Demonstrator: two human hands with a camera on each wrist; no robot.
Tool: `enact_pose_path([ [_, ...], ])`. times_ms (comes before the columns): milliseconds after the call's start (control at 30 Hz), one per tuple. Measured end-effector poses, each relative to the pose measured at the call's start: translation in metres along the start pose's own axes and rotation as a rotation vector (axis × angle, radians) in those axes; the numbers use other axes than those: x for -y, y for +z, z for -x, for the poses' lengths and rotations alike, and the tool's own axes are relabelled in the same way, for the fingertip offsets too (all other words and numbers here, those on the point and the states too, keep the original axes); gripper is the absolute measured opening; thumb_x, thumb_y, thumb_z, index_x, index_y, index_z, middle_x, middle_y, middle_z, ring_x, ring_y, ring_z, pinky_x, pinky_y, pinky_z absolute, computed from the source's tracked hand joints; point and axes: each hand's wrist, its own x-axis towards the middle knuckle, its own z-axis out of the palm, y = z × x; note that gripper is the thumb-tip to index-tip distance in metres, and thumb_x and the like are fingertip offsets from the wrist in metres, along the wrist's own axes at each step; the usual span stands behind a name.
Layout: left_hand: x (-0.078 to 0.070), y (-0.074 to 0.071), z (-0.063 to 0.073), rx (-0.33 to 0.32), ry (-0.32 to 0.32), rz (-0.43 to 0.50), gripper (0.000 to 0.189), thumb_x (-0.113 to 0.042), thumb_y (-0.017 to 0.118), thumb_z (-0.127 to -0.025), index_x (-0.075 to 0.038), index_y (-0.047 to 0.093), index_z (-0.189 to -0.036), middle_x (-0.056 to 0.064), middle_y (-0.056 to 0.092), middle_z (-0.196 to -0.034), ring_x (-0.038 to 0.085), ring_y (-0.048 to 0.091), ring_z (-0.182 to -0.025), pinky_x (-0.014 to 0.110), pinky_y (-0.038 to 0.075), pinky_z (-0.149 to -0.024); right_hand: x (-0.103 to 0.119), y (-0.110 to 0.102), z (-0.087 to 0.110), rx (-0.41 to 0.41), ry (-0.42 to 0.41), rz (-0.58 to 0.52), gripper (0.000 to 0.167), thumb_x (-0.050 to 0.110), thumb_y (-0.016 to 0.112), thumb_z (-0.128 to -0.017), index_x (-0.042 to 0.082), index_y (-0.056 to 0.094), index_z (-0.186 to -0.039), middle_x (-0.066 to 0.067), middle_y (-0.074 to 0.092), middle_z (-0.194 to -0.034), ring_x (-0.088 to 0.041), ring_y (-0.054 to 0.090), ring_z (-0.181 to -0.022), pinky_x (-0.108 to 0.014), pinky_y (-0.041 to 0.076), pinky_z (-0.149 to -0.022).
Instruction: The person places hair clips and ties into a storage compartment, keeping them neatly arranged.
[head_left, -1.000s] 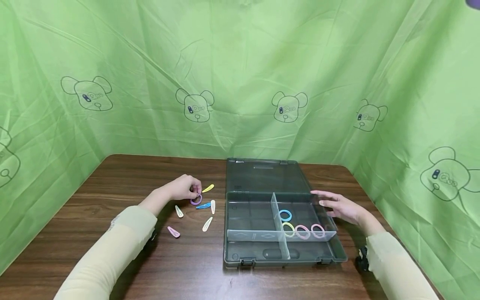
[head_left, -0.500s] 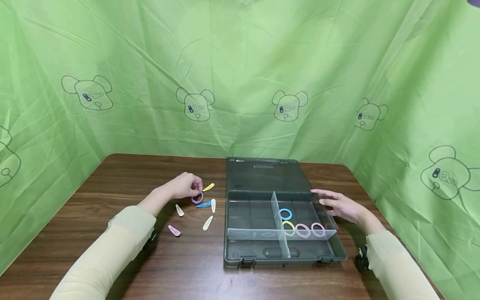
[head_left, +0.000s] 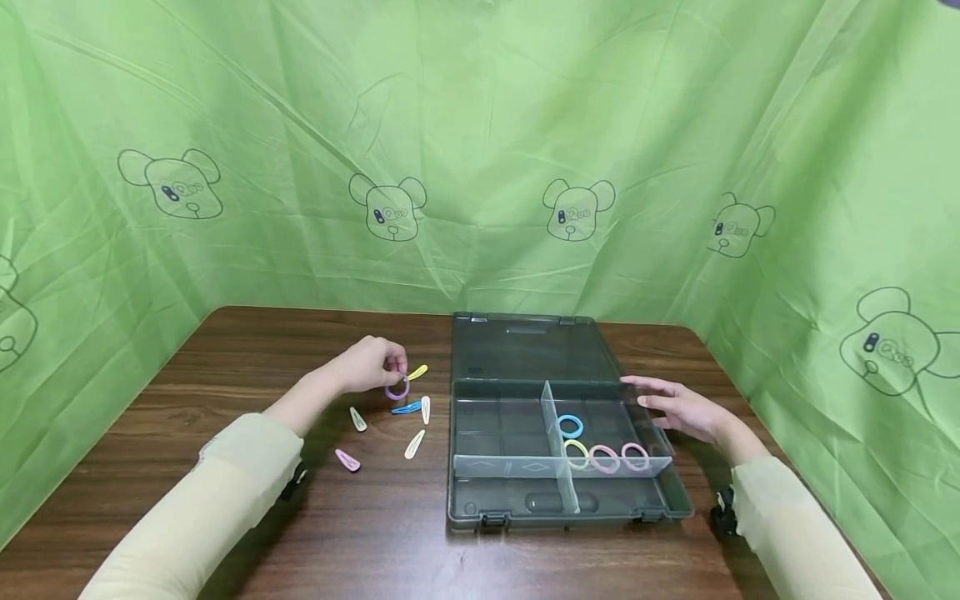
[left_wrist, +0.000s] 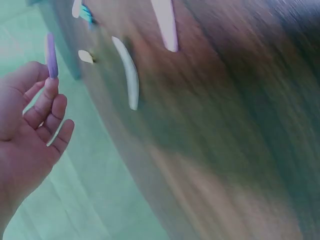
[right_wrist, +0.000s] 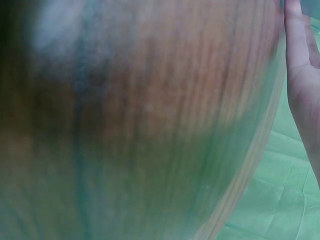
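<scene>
My left hand (head_left: 373,365) pinches a purple hair tie (head_left: 397,390) between thumb and fingertips; in the left wrist view the purple ring (left_wrist: 52,56) stands edge-on above the fingers. Around it on the table lie hair clips: yellow (head_left: 417,372), blue (head_left: 407,407), pink (head_left: 347,460) and several pale ones, such as a white clip (head_left: 415,444). My right hand (head_left: 686,412), fingers spread and extended, rests at the right side of a dark grey divided box (head_left: 480,527). In its back right compartment are a blue hair tie (head_left: 571,427), a yellow one (head_left: 577,454) and two pink ones (head_left: 603,459).
The box's lid (head_left: 528,346) lies folded back toward the rear of the wooden table (head_left: 360,550). Clear dividers (head_left: 510,467) split the box into compartments. A green cloth (head_left: 480,150) with bear drawings hangs behind and at both sides.
My left hand has risen slightly and moved a little away from me, lifting the purple hair tie with it. The right hand stays by the box.
</scene>
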Motion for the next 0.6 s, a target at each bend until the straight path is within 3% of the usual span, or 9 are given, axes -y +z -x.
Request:
enact_pose_path([
  [233, -0.029, -0.01, -0.001, -0.05, 0.026, -0.012, 0.005, -0.008, 0.068, -0.074, -0.011, 0.064, -0.075, -0.008, 0.059, -0.063, 0.006, 0.051, -0.061, 0.024, 0.042, -0.06, 0.001, 0.001, 0.0, 0.005, -0.006, -0.01, 0.05, 0.014, 0.043, -0.1, 0.009, 0.029, -0.147, -0.014, 0.039, -0.145, -0.019, 0.053, -0.121, -0.039, 0.047, -0.093],
  [600, -0.067, -0.015, -0.012, -0.1, -0.009, -0.017, 0.005, -0.01, 0.066, -0.071, -0.012, 0.065, -0.076, -0.007, 0.058, -0.063, 0.006, 0.05, -0.059, 0.025, 0.041, -0.06, 0.001, 0.001, 0.001, 0.009, 0.0, -0.022, 0.05, 0.014, 0.044, -0.1, 0.009, 0.028, -0.147, -0.011, 0.041, -0.144, -0.018, 0.053, -0.12, -0.039, 0.047, -0.093],
])
